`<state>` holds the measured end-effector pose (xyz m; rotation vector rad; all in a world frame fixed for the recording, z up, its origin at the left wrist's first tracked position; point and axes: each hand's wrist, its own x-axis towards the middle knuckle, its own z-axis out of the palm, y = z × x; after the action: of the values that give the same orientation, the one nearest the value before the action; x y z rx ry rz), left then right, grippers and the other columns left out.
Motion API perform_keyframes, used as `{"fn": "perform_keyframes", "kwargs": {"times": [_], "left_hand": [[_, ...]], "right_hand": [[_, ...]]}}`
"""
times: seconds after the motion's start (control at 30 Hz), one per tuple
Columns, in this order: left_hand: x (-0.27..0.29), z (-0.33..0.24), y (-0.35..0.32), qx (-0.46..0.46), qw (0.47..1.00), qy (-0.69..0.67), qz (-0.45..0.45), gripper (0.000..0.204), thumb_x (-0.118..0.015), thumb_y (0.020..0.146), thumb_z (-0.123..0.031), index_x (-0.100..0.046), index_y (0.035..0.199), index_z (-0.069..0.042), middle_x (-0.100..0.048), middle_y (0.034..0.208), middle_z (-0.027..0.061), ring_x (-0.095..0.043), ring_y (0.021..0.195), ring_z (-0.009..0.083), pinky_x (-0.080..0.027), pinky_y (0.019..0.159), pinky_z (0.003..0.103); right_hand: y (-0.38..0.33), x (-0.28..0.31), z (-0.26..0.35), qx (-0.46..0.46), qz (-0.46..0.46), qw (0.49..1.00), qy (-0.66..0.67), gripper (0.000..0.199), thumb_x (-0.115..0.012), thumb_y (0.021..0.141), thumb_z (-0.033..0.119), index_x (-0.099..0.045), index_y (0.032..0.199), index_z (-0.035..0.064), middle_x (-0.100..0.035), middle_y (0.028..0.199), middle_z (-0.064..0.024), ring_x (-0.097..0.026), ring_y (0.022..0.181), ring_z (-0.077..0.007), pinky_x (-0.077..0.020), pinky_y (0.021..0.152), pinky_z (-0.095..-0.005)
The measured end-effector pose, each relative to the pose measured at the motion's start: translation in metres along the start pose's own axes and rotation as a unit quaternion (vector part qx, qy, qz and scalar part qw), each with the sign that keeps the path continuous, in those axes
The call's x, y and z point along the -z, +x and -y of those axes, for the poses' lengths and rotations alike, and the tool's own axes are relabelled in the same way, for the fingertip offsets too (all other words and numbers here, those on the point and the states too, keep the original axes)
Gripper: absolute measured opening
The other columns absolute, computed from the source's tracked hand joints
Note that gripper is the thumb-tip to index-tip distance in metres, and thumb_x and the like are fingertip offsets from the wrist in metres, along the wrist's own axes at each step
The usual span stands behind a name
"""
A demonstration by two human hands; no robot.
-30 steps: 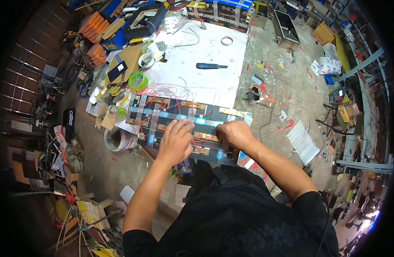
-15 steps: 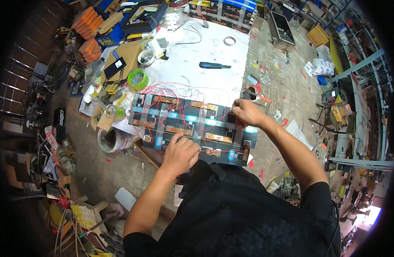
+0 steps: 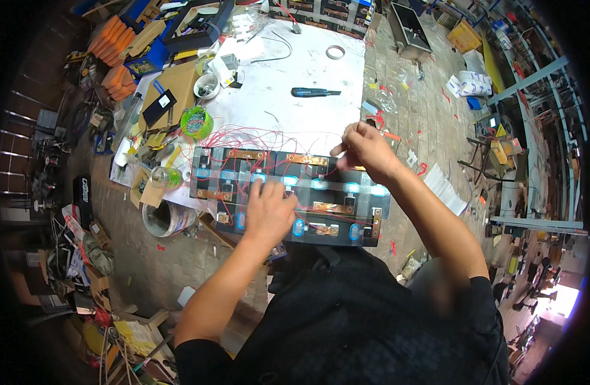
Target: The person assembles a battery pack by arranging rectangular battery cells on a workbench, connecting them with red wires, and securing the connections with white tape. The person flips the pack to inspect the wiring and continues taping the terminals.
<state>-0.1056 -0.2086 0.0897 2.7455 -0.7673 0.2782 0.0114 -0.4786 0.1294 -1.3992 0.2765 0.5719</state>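
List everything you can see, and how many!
Sheet: 1, white, upper middle
Wired pack: 1, black, sheet's near end
Metal bars: several, copper, on pack
Wires: many, red, over and beyond pack
Knife: 1, blue-black, on sheet
Tape roll: 1, pale, beyond knife
Tub: 1, green, left of knife
Bowl: 1, white, beyond tub
Bucket: 1, greyish, left of pack
Other clutter: uncountable, mixed colours, both sides
Left hand: 1, bare, on pack
Right hand: 1, bare, by pack's far edge

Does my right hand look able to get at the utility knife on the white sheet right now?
Probably yes: the utility knife lies uncovered on the white sheet, beyond your right hand, and I see nothing tall standing between them.
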Motion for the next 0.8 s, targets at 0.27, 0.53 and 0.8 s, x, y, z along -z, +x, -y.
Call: {"fn": "perform_keyframes", "kwargs": {"times": [0.27,0.53,0.8], "left_hand": [[0.045,0.063,0.005,0.016,0.998,0.06,-0.02,0.021,-0.082,0.071,-0.019,-0.074,0.089,-0.012,-0.062,0.113,0.013,-0.058,0.118,0.0344,-0.043,0.107,0.052],[0.061,0.138,-0.024,0.153,0.981,0.108,-0.047,0.014,-0.08,0.079,-0.017,-0.074,0.091,-0.011,-0.063,0.138,0.0161,-0.049,0.143,0.0423,-0.039,0.116,0.054],[0.075,0.181,-0.038,0.167,0.973,0.127,-0.1,0.012,-0.08,0.082,-0.017,-0.076,0.093,-0.016,-0.063,0.138,0.0139,-0.05,0.143,0.0407,-0.039,0.116,0.054]], "right_hand": [[0.015,-0.011,0.002,0.173,-0.008,0.969,-0.177,0.015,-0.065,0.101,0.012,-0.068,0.107,-0.0018,-0.072,0.1,-0.0057,-0.069,0.097,-0.0128,-0.0555,0.084,-0.0314],[-0.075,-0.056,-0.054,0.274,0.064,0.835,-0.474,0.03,-0.074,0.089,0.015,-0.07,0.118,0.0043,-0.072,0.11,-0.0181,-0.068,0.106,-0.0391,-0.056,0.092,-0.0472],[-0.068,-0.1,-0.093,0.335,0.025,0.736,-0.588,0.045,-0.084,0.08,0.019,-0.07,0.121,0.0079,-0.067,0.108,-0.0107,-0.063,0.103,-0.0308,-0.047,0.091,-0.0426]]}}
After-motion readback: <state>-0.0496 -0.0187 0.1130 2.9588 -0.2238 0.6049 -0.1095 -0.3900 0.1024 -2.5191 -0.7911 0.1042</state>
